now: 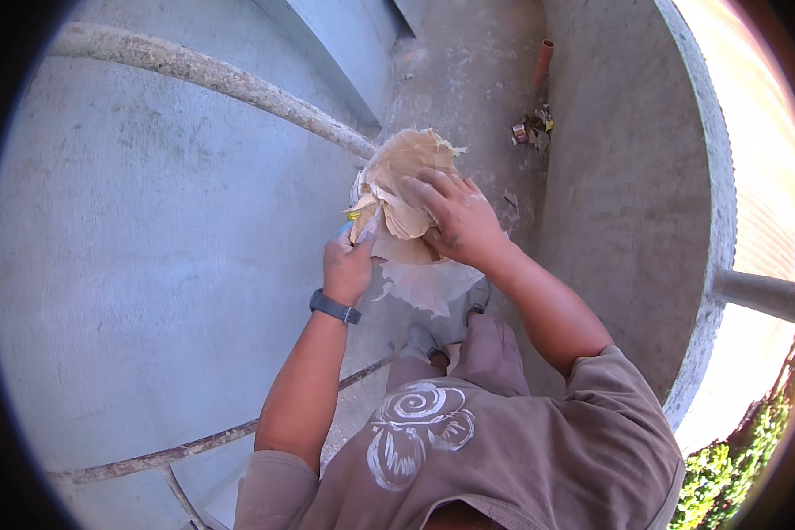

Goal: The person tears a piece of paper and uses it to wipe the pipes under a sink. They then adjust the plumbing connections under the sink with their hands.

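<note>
A torn, crumpled brown paper bag [406, 163] is held up in front of me, its ragged mouth folded back in layers. My left hand [350, 265] pinches its near left edge; a small patch of yellow and blue shows beside those fingers, too small to make out. Over the right side of the bag, my right hand [465, 219] curls its fingers onto the paper, the thumb tucked partly out of sight. Below both hands hangs a pale, thin torn sheet [428, 284]. What the bag contains is hidden.
A paint-spattered pole [212, 78] runs from the upper left toward the bag, and a thinner rail [208, 443] crosses at lower left. Grey walls [627, 177] flank the narrow floor. Farther off are an orange pipe [543, 64] and some litter [532, 131].
</note>
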The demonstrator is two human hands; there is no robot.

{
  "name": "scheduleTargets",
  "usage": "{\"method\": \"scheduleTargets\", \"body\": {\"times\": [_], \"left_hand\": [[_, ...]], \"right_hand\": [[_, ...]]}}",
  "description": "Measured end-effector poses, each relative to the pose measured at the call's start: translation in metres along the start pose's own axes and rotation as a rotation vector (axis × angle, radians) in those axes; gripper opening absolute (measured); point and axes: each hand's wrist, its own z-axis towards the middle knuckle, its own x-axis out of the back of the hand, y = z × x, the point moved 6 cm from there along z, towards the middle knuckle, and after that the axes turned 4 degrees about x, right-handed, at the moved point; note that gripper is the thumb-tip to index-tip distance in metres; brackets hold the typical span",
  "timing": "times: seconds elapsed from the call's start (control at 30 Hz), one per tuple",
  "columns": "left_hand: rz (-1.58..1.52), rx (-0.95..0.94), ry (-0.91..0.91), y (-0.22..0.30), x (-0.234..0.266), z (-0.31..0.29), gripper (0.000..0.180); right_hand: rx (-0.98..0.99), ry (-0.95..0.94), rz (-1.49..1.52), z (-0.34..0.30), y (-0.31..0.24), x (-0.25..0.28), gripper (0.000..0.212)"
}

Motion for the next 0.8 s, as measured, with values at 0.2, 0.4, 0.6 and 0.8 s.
{"method": "scheduleTargets", "body": {"times": [0.2, 0.4, 0.6, 0.8], "left_hand": [[0.176, -0.059, -0.055, 0.008, -0.012, -0.012, 0.034], [0.744, -0.375, 0.141, -0.011, 0.027, -0.014, 0.031], [0.238, -0.041, 0.337, -0.065, 0.094, -0.007, 0.029], [0.128, 0.188, 0.521, -0.107, 0.145, -0.016, 0.029]], "right_hand": [[-0.056, -0.110, 0.019, -0.001, -0.008, -0.022, 0.059], [-0.296, 0.247, 0.263, -0.017, 0.079, -0.013, 0.031], [-0.875, 0.611, 0.820, -0.073, 0.206, 0.005, 0.020], [-1.050, 0.755, 1.074, -0.104, 0.235, 0.034, 0.020]]}}
